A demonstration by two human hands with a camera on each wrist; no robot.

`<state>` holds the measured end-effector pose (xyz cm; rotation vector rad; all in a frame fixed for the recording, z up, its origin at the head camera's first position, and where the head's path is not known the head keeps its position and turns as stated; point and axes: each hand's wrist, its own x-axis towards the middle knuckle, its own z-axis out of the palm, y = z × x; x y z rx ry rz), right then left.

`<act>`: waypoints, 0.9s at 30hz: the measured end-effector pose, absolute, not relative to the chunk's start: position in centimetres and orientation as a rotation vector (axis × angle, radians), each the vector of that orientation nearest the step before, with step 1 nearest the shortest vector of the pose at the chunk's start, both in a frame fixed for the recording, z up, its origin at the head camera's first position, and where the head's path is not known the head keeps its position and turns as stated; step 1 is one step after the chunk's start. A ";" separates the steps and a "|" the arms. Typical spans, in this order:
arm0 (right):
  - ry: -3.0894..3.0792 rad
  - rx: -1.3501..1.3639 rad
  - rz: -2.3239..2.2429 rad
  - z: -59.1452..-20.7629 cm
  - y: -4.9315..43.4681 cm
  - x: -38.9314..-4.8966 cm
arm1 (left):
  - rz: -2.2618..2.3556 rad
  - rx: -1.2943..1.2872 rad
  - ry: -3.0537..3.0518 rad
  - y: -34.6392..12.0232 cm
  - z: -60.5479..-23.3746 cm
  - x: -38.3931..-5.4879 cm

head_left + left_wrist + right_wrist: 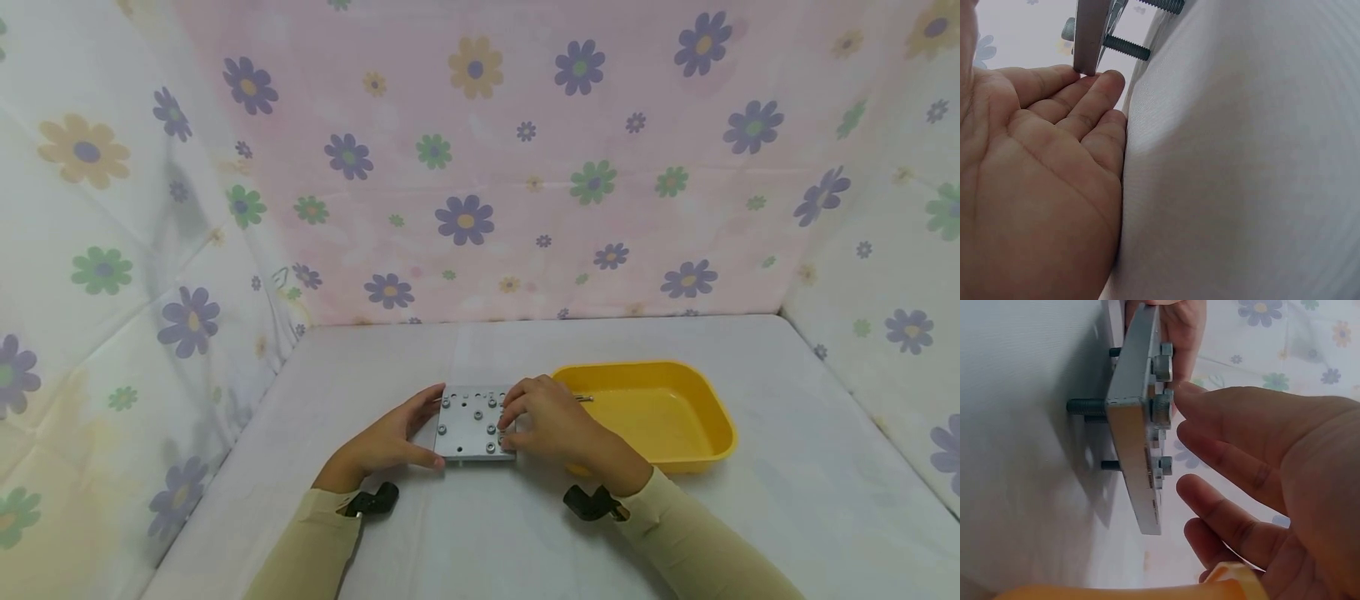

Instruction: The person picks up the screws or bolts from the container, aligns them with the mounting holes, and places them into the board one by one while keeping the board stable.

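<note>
Near the middle of the white table (pixel 465 533) I'm seeing a silver metal plate (pixel 467 437) sitting just left of a yellow tray (pixel 678 465). The left hand (pixel 386 440) is holding the plate at its left end, thumb at the near corner and fingers reaching to the far one; on the left wrist view I'm seeing fingertips touching the plate's edge while the outer side of the palm is resting on the table. The right hand (pixel 558 421) is arching over the plate's right end, its fingers loosely bent, and I'm making out a narrow gap between thumb and forefinger, both tips right beside a bolt head (pixel 1162 411); whether they're touching it I cannot tell. More bolts (pixel 478 415) are standing in the plate, heads up, their threaded shanks (pixel 1127 47) jutting from the underside towards the table. Loose bolts (pixel 584 398) are lying at the tray's left side, partly hidden by the right hand. Long sleeves (pixel 315 533) are covering the forearms, black mounts (pixel 375 500) are showing at the wrists, and flowered cloth (pixel 510 167) is hanging behind.
</note>
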<state>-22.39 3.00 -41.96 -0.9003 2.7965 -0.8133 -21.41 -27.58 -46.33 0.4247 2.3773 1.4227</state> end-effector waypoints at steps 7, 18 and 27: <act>2.759 -0.820 -0.868 -41.6 3.6 -22.4 | 1.409 0.449 2.370 -27.2 -46.4 -21.6; 2.732 -0.845 -1.041 -40.6 5.1 -22.8 | 1.408 0.446 2.378 -27.0 -46.3 -21.8; 2.731 -0.839 -1.054 -40.1 6.2 -23.4 | 1.429 0.429 2.369 -27.7 -46.5 -21.5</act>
